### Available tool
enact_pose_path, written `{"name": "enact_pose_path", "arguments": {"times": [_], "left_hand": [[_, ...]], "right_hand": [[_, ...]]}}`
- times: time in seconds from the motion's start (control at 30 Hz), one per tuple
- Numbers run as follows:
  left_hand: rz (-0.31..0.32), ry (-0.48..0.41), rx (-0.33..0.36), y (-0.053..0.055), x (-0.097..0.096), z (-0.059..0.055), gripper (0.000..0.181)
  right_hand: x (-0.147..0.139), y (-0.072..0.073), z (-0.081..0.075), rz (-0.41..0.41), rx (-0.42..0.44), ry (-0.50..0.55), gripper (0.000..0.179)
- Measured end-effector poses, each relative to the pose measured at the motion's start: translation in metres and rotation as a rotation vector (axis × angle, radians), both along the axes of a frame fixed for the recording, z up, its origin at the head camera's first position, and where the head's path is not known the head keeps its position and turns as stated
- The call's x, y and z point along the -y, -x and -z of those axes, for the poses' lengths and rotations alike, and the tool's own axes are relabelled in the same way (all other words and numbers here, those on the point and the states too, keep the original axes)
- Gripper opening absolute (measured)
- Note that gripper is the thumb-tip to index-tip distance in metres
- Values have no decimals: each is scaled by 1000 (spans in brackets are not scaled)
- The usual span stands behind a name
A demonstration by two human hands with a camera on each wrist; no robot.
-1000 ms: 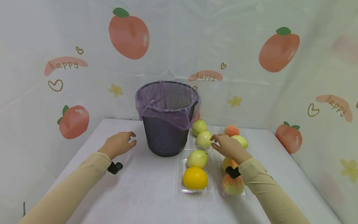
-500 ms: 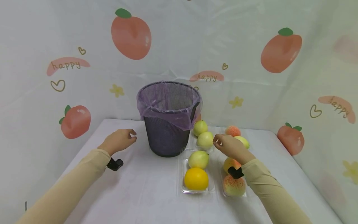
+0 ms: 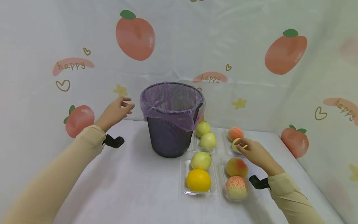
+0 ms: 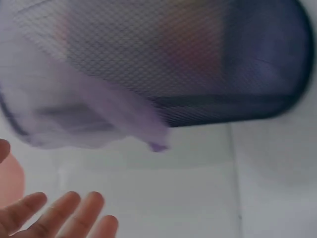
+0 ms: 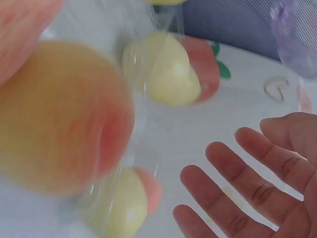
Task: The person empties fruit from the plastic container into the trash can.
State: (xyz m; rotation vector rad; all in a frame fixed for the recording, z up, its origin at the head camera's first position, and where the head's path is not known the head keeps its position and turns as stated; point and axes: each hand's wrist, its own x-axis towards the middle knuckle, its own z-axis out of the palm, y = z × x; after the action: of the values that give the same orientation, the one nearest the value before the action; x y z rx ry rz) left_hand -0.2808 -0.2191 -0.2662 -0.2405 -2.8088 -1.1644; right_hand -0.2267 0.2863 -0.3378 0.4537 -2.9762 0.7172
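My left hand [image 3: 114,112] is raised in the air left of a black mesh wastebasket [image 3: 169,140] lined with a purple bag [image 3: 179,120]. In the left wrist view its fingers [image 4: 64,213] are spread and hold nothing. My right hand [image 3: 257,154] hovers over the back right clear tray, partly covering a yellow-green fruit [image 3: 235,146] in the head view. Its fingers [image 5: 228,173] look apart and touch no fruit in the right wrist view. A peach [image 3: 236,133] sits behind that fruit. Nearer are a red-yellow peach [image 3: 237,168] and a speckled peach [image 3: 236,187] in another tray.
The front left clear tray [image 3: 186,192] holds a green pear-like fruit [image 3: 201,161] and a yellow fruit [image 3: 198,180]. Behind it, beside the wastebasket, are two pale green fruits, the nearer one [image 3: 208,141] in plain view. A printed cloth [image 3: 179,37] hangs behind the table.
My left hand has risen beside the wastebasket. My right hand has moved right, from beside the pale green fruits to over the back right tray. The view has shifted slightly.
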Motion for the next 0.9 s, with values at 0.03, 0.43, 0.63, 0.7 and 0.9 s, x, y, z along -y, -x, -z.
{"name": "enact_pose_path", "arguments": {"times": [0.03,0.43,0.63,0.7,0.9], "left_hand": [[4,-48,-5,2,-1,-6,62],[97,-325,77,29,-22,-41,62],[88,-398,144,34,-27,-42,59],[92,-418,169,35,-27,-42,57],[104,-462,231,37,-30,-41,52]], "right_hand": [[-6,-3,0,22,5,9,22],[-64,-35,23,110,141,198,39],[-74,-43,43,131,336,385,52],[-76,-45,49,146,410,456,57],[-80,-51,63,153,594,578,68]]}}
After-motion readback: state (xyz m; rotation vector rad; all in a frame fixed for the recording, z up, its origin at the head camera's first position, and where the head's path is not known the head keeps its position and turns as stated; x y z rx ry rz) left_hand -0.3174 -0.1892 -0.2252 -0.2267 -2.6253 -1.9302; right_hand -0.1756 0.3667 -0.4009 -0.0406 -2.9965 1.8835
